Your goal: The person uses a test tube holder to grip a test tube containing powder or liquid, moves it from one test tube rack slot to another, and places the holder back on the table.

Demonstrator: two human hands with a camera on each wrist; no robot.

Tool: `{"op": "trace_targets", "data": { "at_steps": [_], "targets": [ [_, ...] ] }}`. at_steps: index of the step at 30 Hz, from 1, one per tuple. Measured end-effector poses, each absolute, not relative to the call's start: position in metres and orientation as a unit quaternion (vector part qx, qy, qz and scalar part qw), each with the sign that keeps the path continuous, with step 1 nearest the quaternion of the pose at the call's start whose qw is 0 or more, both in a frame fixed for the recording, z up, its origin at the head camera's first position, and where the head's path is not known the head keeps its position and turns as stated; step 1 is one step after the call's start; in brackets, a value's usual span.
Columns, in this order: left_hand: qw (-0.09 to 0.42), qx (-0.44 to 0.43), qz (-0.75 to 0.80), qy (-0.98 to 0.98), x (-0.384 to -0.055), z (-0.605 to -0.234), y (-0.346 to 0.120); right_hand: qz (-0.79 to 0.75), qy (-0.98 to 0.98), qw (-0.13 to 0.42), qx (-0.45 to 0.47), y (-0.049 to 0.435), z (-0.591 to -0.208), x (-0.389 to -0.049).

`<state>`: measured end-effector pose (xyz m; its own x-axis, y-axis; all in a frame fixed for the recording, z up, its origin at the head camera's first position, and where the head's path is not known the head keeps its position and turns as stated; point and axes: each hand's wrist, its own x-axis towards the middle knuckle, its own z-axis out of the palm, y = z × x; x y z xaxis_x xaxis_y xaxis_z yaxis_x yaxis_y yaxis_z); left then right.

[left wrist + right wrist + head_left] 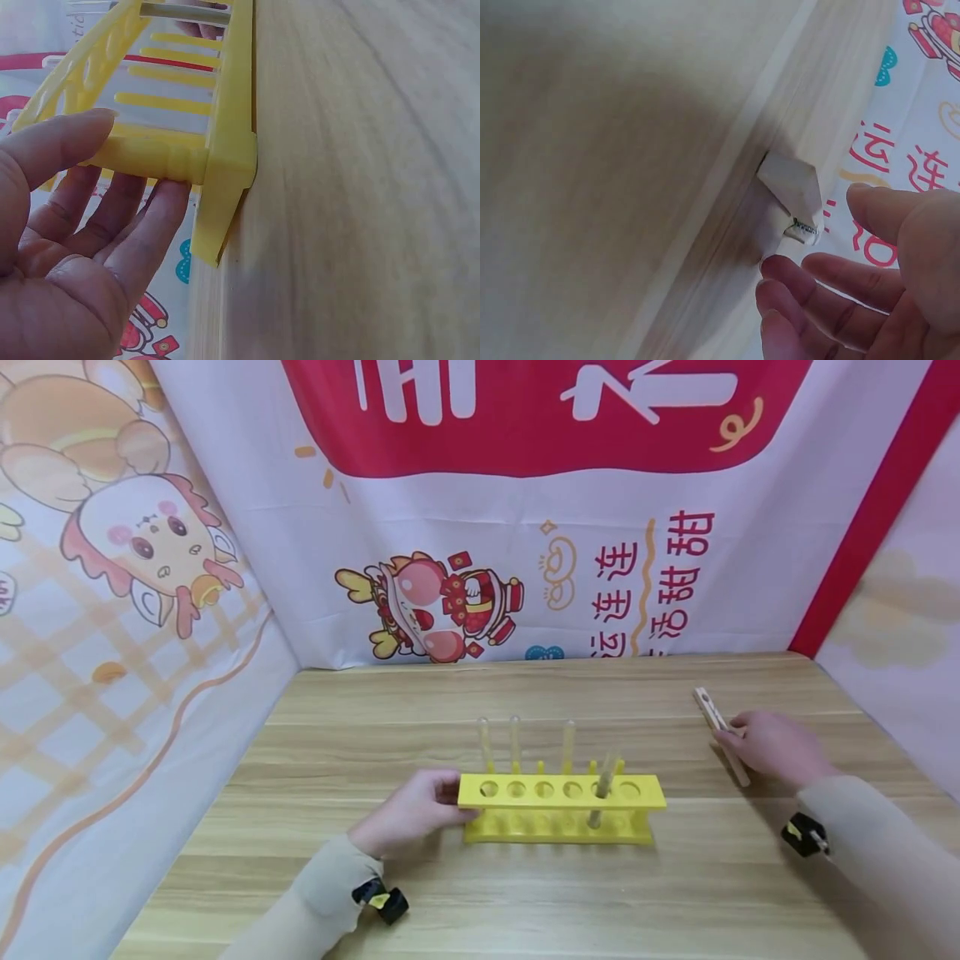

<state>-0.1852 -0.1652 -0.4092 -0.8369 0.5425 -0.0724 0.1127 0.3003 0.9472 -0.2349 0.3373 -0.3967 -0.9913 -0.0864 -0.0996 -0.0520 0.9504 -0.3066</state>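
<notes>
My left hand (416, 810) holds the left end of a yellow test tube rack (562, 793) on the table. In the left wrist view, thumb and fingers curl about the rack's end post (150, 157). A glass test tube (604, 781) leans in a hole toward the rack's right end. Three more tubes, one a clear test tube (516, 742), stand upside down over the back pegs. My right hand (780, 747) is over a wooden test tube clamp (707, 703). In the right wrist view, its thumb and fingers are apart, beside the clamp's end (791, 184), gripping nothing.
A wood-grain table (360, 718) carries the rack and the clamp. Behind it hangs a printed white and red cloth (465, 510), and another patterned cloth (150, 693) borders the left side. Each wrist wears a small black device (382, 900).
</notes>
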Motion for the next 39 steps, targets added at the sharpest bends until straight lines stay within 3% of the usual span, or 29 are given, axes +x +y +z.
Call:
{"op": "trace_targets", "data": {
  "at_steps": [12, 20, 27, 39],
  "targets": [
    [0.196, 0.204, 0.535, 0.796, -0.187, -0.414, -0.158, -0.14, 0.987, 0.075, -0.014, 0.336, -0.398, -0.241],
    [0.205, 0.193, 0.531, 0.799, -0.186, -0.413, -0.16, -0.118, 0.992, 0.008, -0.044, 0.338, -0.406, -0.24],
    [0.216, 0.182, 0.527, 0.802, -0.187, -0.41, -0.162, -0.114, 0.993, 0.032, -0.027, 0.338, -0.409, -0.247],
    [0.223, 0.174, 0.53, 0.799, -0.188, -0.41, -0.163, -0.2, 0.977, 0.01, -0.072, 0.338, -0.387, -0.242]
  ]
}}
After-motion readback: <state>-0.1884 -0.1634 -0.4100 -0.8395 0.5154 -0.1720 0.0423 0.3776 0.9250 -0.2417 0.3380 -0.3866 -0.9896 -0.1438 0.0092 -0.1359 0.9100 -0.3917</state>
